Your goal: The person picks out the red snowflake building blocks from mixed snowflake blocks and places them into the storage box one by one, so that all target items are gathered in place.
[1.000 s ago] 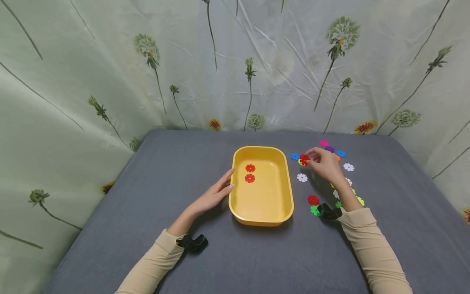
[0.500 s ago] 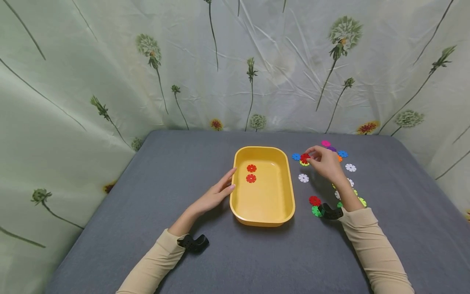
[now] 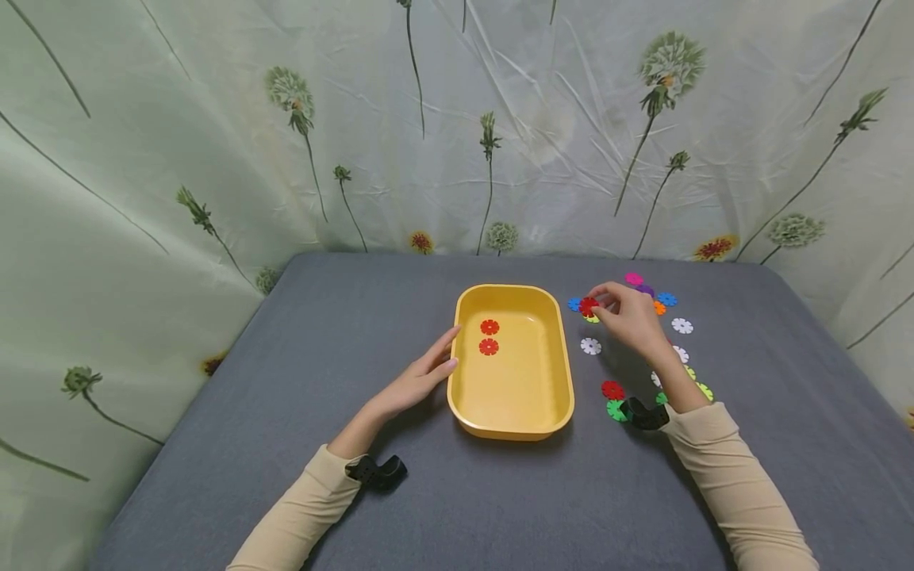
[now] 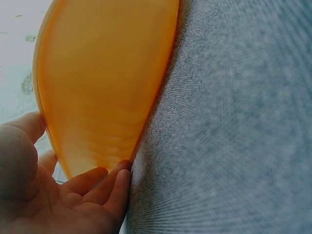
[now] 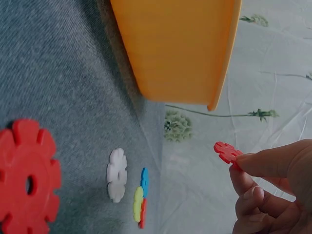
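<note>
My right hand (image 3: 634, 323) pinches a red notched plastic disc (image 3: 589, 307) between thumb and fingertips, raised above the table right of the yellow tray (image 3: 510, 435). In the right wrist view that red disc (image 5: 225, 151) is clear of the surface. Against the tray's left side rests my left hand (image 3: 412, 384), fingers extended. The left wrist view has its fingertips (image 4: 123, 168) touching the outer wall and the thumb near the rim. Two red discs (image 3: 489, 346) lie inside the tray, one behind the other.
Right of the tray lie a white disc (image 3: 590, 346), a red disc (image 3: 612, 390) and a green disc (image 3: 616, 410). A blue disc (image 3: 574, 304) is partly visible behind the held one. Several more, including a pink disc (image 3: 634, 279), surround the right forearm, which hides some.
My right hand, with the red disc, has shifted slightly left toward the tray over the last half second. The left hand and tray have stayed put.
</note>
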### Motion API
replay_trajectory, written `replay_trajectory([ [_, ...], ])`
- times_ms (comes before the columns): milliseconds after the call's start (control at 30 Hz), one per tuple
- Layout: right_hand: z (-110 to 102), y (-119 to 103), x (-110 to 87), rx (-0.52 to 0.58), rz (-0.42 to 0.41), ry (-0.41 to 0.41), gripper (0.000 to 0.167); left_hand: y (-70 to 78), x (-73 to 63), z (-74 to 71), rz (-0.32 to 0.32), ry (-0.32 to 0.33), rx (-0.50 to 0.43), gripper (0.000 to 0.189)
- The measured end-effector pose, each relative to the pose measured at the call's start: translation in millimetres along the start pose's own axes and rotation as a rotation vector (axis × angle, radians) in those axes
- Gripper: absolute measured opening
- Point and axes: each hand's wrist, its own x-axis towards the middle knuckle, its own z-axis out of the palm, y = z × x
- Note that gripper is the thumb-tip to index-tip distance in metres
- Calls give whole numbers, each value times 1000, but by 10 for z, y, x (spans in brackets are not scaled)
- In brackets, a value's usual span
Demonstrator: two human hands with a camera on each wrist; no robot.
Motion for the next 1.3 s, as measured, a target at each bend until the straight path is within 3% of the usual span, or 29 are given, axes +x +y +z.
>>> replay_trajectory([
  [267, 17, -95, 3, 3, -51, 23, 14, 275, -125, -5, -5, -10, 9, 60],
  [633, 29, -222, -18, 11, -47, -22, 15, 323, -149, -7, -23, -15, 6, 60],
  [1033, 91, -301, 6, 45, -110, -1, 14, 312, -148, -11, -17, -10, 6, 59],
  [1300, 165, -422, -3, 52, -114, -48, 16, 305, -144, -11, -15, -13, 11, 59],
])
